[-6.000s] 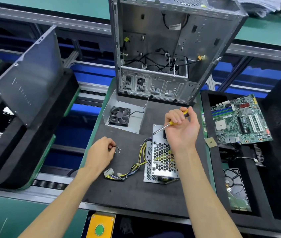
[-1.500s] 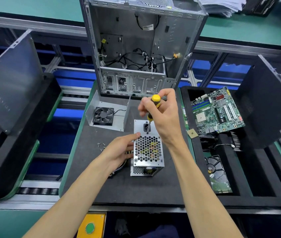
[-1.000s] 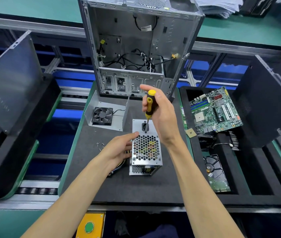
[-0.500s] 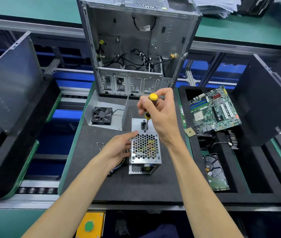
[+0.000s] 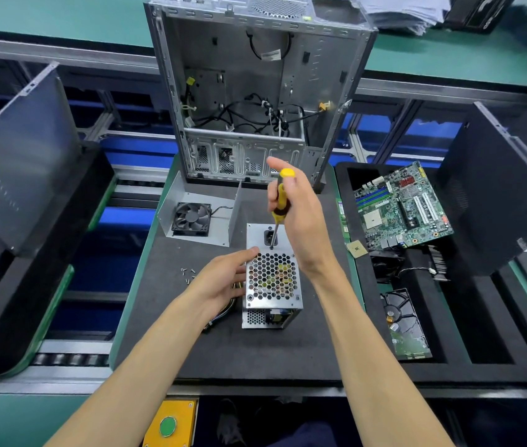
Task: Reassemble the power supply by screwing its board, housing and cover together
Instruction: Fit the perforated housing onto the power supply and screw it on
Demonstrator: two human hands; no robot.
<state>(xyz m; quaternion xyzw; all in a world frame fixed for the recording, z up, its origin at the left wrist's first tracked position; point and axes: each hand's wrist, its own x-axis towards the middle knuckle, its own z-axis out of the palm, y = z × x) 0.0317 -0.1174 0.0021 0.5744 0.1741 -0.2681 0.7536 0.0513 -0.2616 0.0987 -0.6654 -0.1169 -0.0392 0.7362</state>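
Right hand (image 5: 301, 217) loosens around screwdriver (image 5: 280, 201), index finger lifted off yellow cap; half second ago fingers covered handle.

Head view: worn camera, wide-angle | faces forward and steeply down over the tabletop (image 5: 255, 350) | close, both forearms entering from the bottom edge | open case (image 5: 255, 75) at top | single view, no overlap

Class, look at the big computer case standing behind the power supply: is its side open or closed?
Open. The computer case has no side panel facing us: its bare interior, loose black cables and drive cage show.
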